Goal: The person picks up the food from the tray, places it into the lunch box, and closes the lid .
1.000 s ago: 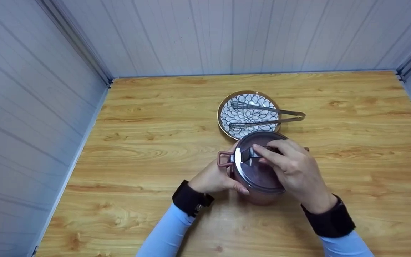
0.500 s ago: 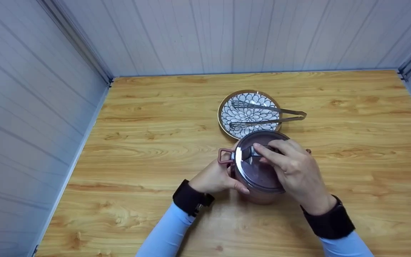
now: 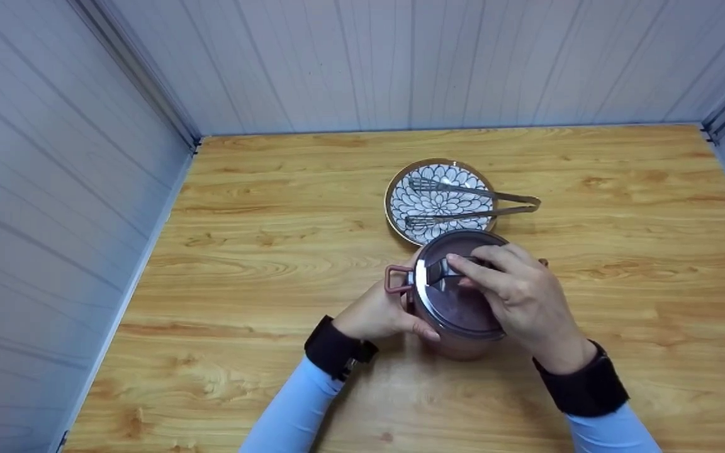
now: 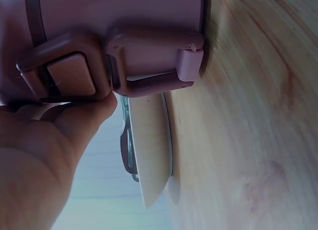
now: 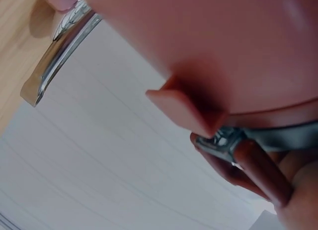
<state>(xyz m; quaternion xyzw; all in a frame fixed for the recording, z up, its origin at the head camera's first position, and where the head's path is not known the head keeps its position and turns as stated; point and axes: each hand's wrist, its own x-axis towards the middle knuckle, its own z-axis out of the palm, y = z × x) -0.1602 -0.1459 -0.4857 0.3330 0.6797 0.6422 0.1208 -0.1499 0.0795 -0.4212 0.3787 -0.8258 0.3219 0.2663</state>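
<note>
A reddish-brown lidded pot point(image 3: 460, 350) stands on the table in the head view. Around its left side, my left hand point(image 3: 389, 314) grips the body, thumb on the near side; the fingers behind it are partly hidden. My right hand point(image 3: 523, 299) pinches the dark handle on top of the dark see-through lid point(image 3: 460, 311). A wire-like brown clip point(image 3: 395, 279) sticks out at the left of the rim. Close up in the left wrist view, the left hand point(image 4: 37, 145) lies against the pot beside a squarish loop handle point(image 4: 154, 38). Another clip point(image 5: 263, 170) hangs at the rim in the right wrist view.
Just behind the pot is a round plate point(image 3: 440, 202) with a petal pattern and brown rim. Metal tongs point(image 3: 517, 197) lie across it, their bent end reaching past its right edge. Panel walls point(image 3: 362, 69) border the wooden table point(image 3: 262, 283).
</note>
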